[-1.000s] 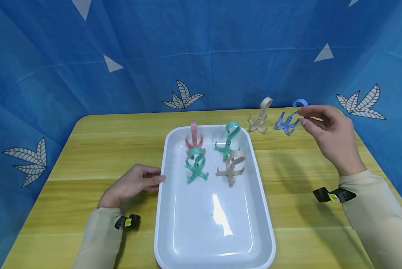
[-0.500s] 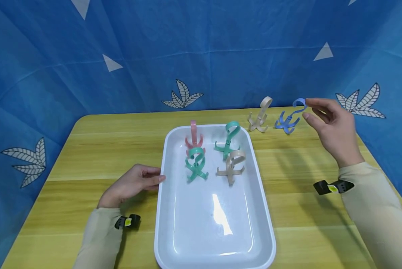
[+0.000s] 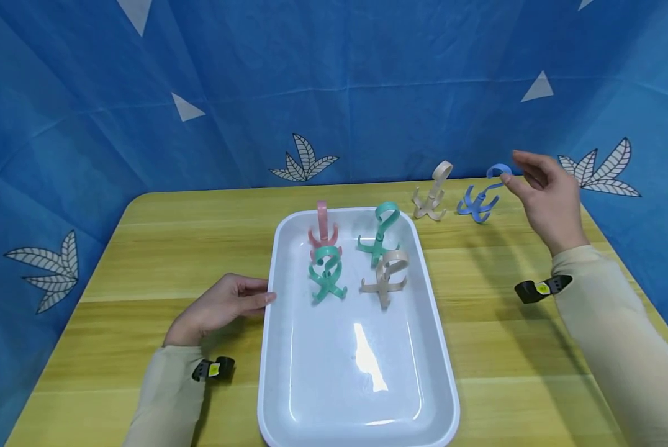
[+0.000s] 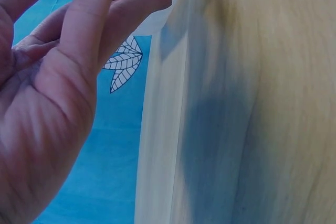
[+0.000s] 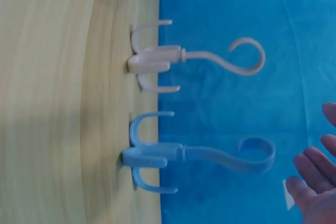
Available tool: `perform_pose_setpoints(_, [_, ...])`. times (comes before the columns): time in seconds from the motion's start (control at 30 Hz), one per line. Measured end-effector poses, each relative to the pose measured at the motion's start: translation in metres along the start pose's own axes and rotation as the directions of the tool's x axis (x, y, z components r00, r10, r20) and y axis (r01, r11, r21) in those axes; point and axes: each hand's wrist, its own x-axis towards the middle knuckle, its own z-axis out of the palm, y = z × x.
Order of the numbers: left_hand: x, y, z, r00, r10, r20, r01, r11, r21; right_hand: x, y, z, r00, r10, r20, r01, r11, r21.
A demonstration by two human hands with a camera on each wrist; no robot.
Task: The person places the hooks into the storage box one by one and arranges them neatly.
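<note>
In the head view, my left hand [image 3: 222, 309] holds the left rim of a white tray [image 3: 272, 372], thumb over the edge. Its fingers reach up to the tray in the left wrist view. My right hand [image 3: 552, 202] is beside the curled top of a blue multi-claw hanging hook [image 3: 476, 205], fingers loosely spread and holding nothing. A gap shows between those fingertips and the blue hook [image 5: 152, 156] in the right wrist view. Left of it, a beige hanging hook [image 3: 431, 198] stands upright on its claws.
Inside the tray's far half stand a pink hook [image 3: 323, 226], two green hooks [image 3: 326, 279] and another beige hook [image 3: 383, 285]. A wood-grain table [image 3: 172, 248] lies under everything, with a blue patterned cloth [image 3: 367, 93] hanging behind its back edge.
My right hand shifts back and upward from the blue hook's stem to beside its curled top, and the fingers spread apart. My left hand and the tray keep still.
</note>
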Motion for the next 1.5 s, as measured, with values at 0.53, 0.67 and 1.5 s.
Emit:
perform_pose_setpoints(0.53, [0.006,-0.001,0.000,1.000,-0.006,-0.005,0.006,1.000,0.011,0.023,0.027,0.000,0.993,0.102,0.051,-0.101,0.995,-0.021])
perform_pose_setpoints(0.67, [0.005,-0.002,0.000,1.000,-0.010,-0.005,0.010,1.000,0.007,0.026,0.032,0.003,0.994,0.096,0.046,-0.095,0.995,-0.018])
perform_pose_setpoints(1.5, [0.001,-0.001,0.000,1.000,0.004,0.004,-0.004,1.000,-0.008,0.017,0.015,-0.015,0.998,0.049,0.040,-0.046,0.996,-0.080])
